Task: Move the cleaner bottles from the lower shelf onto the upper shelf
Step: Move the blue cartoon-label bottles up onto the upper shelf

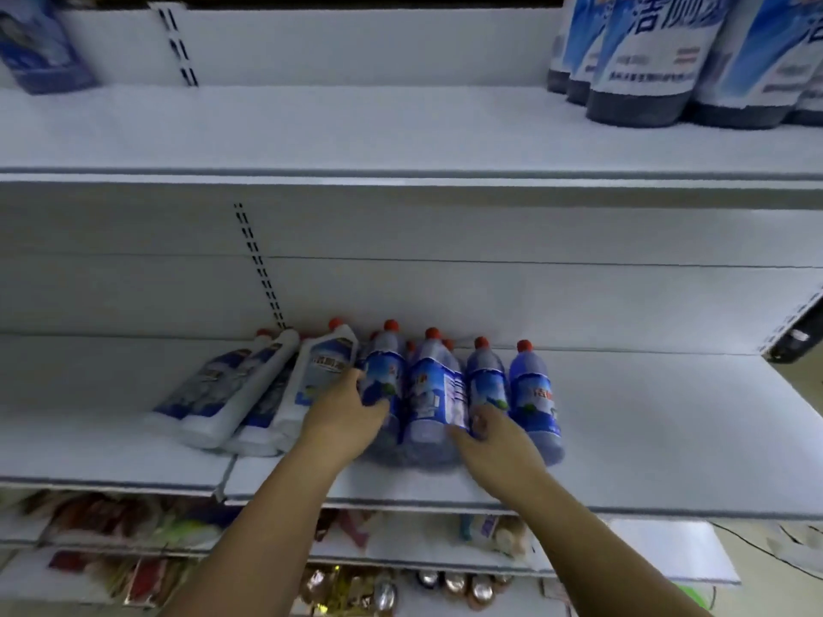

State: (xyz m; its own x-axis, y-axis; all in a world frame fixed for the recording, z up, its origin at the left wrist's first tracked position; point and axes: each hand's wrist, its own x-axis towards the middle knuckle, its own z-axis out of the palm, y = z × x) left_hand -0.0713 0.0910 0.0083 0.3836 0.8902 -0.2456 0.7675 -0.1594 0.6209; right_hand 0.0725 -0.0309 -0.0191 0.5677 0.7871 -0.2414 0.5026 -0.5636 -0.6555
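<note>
Four blue bottles (532,394) with red caps stand in a front row on the lower shelf (668,416), with more caps showing behind them, and they are packed side by side so each props the next. Left of the row, white bottles (320,371) lean and lie against one another, which probably leaves them less easy to take first. The left hand (343,420) is wrapped round the end bottle (383,376), the leftmost of the blue row, with fingers on its far left side and thumb across the label, a hold that looks meant to lift it straight up. The right hand (494,443) is at the second bottle (434,394), thumb on the label and fingers reaching into the gap toward the third; whether that grip has closed I cannot tell. Both hands sit low on the bodies, likely for a steady carry. So the task's bottles are right at the hands and none is lifted yet, while the upper shelf (311,126) lies well above, bare across its middle, with big bottles (637,60) at its right end
</note>
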